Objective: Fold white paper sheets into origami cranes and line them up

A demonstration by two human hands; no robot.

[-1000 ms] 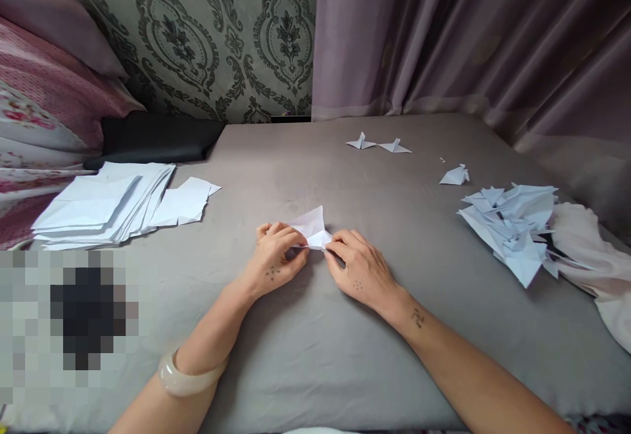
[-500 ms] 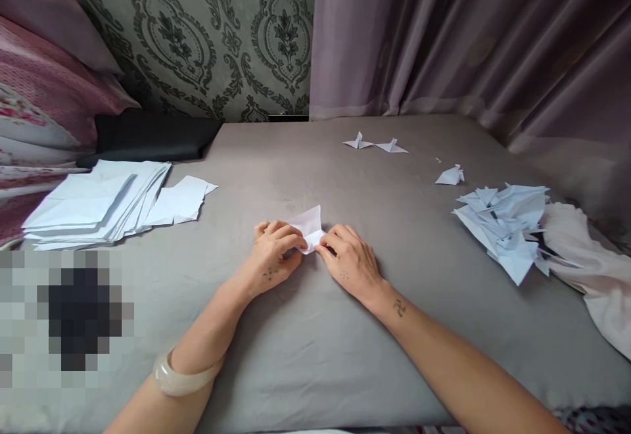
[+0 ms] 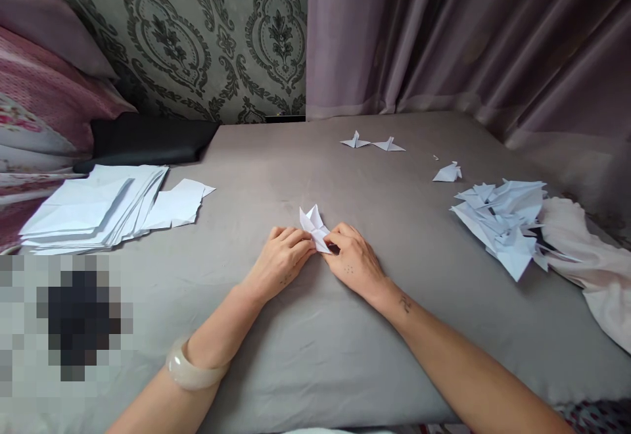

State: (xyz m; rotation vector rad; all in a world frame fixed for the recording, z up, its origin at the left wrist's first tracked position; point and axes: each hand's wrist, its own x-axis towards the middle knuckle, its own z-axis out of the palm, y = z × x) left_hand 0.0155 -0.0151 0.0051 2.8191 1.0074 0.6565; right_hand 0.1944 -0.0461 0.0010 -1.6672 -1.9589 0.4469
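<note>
At the lower centre of the frame, a left hand [image 3: 286,253] and right hand [image 3: 353,255] pinch a partly folded white paper [image 3: 315,225] from its two sides, fingers narrowed on its near edge, probably so its creases stay steady against the grey cloth [image 3: 296,355]. Farther off, a stack of sheets [image 3: 81,207] lies at left and a pile of folded papers [image 3: 510,223] at right, perhaps to keep flat and folded ones apart. Two winged paper pieces [image 3: 355,141] sit upper centre-right.
</note>
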